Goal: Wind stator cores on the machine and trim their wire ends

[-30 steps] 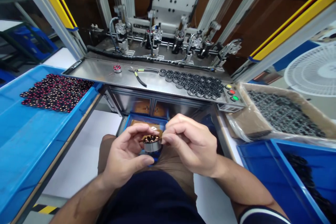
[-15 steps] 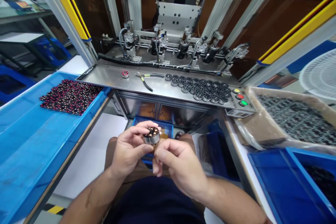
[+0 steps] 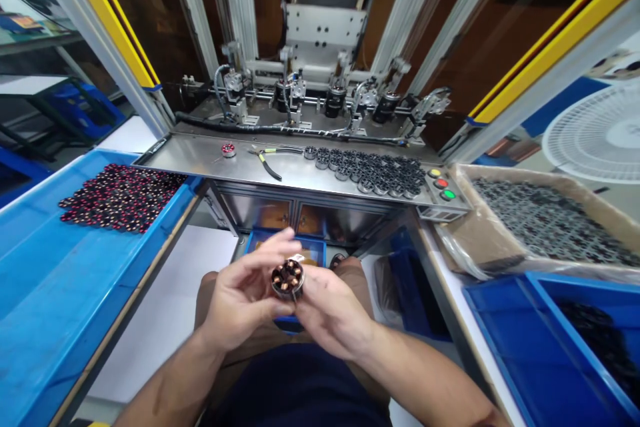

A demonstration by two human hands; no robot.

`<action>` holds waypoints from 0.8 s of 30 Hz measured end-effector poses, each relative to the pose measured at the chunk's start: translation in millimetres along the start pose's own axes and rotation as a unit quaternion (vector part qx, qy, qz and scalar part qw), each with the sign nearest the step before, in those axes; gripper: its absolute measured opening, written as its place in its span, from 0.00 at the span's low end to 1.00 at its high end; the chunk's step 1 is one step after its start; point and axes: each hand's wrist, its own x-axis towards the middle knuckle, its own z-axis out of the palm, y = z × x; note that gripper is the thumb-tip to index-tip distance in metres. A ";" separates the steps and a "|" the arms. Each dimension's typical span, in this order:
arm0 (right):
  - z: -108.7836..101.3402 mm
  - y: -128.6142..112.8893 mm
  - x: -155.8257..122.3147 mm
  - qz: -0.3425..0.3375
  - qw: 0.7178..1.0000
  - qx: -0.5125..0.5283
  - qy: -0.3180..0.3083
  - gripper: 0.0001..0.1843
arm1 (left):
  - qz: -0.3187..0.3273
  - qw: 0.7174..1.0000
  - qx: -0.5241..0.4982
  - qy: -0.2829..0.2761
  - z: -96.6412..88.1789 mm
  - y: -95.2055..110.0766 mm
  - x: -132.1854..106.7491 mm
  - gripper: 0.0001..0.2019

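Above my lap I hold a round motor stator (image 3: 287, 278) with copper windings and a dark metallic rim. Its wound face is tipped up toward me. My left hand (image 3: 245, 290) is curved around its left side, the thumb at the lower edge and the upper fingers partly stretched out behind and blurred. On the other side, my right hand (image 3: 335, 307) grips the stator's right edge; some of its fingertips are hidden. A single red-and-silver stator (image 3: 229, 150) stands on the metal ledge (image 3: 195, 159), left of the yellow-and-black cutting pliers (image 3: 270, 160).
Rows of black ring-shaped parts (image 3: 370, 170) cover the ledge's right part, beside a button box (image 3: 443, 197). The left blue tray (image 3: 30, 267) holds many wound stators (image 3: 125, 197). At right are a lined carton (image 3: 470, 233) of grey parts and a blue bin (image 3: 505, 340). Machine fixtures (image 3: 295, 93) stand behind.
The stator has tilted so its wound face shows more toward me. My right hand has moved from below it onto its right side, and my left fingers have lifted and spread. The view has shifted slightly.
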 end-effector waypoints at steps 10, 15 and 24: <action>-16.6 -21.0 -5.0 -0.371 0.764 -0.528 0.026 0.27 | -0.083 0.967 0.242 -0.023 1.7 21.9 -8.0 0.25; -15.2 -28.4 -7.7 -0.354 0.792 -0.497 -0.004 0.26 | -0.009 0.952 0.307 -0.010 2.4 22.9 -4.8 0.24; -2.0 -32.1 -9.4 -0.234 0.875 -0.415 0.091 0.06 | -0.050 0.979 0.198 0.001 5.2 17.3 -10.8 0.23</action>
